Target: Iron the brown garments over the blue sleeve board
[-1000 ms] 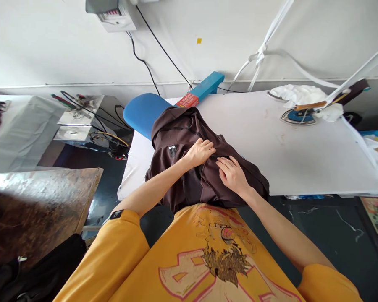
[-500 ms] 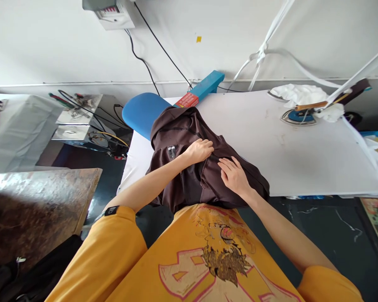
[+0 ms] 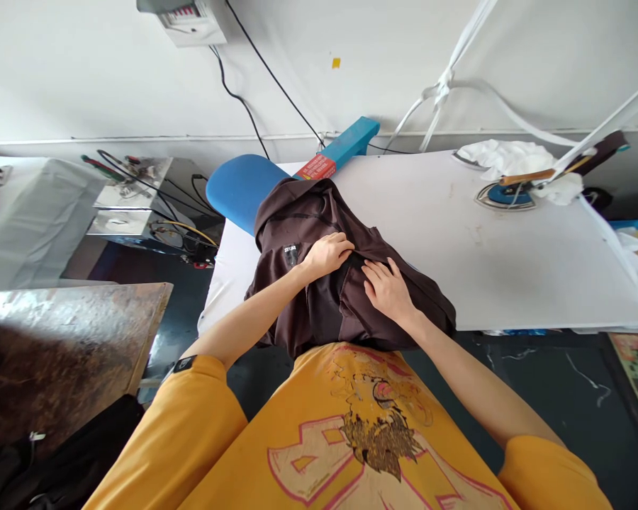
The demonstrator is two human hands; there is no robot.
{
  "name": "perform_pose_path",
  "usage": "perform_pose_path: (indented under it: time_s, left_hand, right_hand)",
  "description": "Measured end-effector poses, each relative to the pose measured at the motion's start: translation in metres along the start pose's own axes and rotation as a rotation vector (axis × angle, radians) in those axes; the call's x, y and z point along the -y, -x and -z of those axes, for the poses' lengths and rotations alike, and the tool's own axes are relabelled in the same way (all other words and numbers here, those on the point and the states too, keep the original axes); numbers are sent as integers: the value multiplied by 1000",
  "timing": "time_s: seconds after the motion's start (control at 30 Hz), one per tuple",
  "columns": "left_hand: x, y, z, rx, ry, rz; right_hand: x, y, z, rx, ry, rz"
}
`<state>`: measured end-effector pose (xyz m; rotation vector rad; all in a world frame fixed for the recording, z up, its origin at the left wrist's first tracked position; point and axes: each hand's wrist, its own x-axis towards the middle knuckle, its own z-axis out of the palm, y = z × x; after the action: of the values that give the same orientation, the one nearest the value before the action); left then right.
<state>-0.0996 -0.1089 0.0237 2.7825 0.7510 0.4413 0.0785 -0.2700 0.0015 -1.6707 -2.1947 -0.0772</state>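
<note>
A dark brown garment (image 3: 324,304) lies over the near end of a blue padded pressing arm (image 3: 239,185) and hangs over the table's front edge. It has a small black-and-white label (image 3: 290,252) on its left part. My left hand (image 3: 328,253) is closed, its fingers pinching a fold of the garment near the middle. Just to the right, my right hand (image 3: 388,287) rests on the cloth with its fingers stretched out. What lies beneath the garment is hidden.
On the white table (image 3: 489,248), an iron (image 3: 506,195) with a wooden handle stands at the right, beside a white cloth (image 3: 494,157). A metal box with hoses (image 3: 122,219) stands left of the table. A brown board (image 3: 74,340) is at near left.
Both hands have shifted slightly to the left. The left hand's pinched fold has moved a little with it, and the garment otherwise lies as before.
</note>
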Motion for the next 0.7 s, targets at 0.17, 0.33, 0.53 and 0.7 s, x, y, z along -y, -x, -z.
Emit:
perform_pose_path:
  time_s: [0.17,0.33,0.53,0.7]
  left_hand:
    - [-16,22,-2,-85,-93,88]
    - [-52,66,-19,-89,-103,27]
    - [-72,85,-36,-40,-175,212]
    - [-73,74,-34,28,-218,284]
  right_hand:
    - [-1,4,-5,41,38,-9]
    - [0,5,-7,50,50,-11]
    - [-2,6,-8,46,60,2]
    - [-3,7,-10,34,66,16]
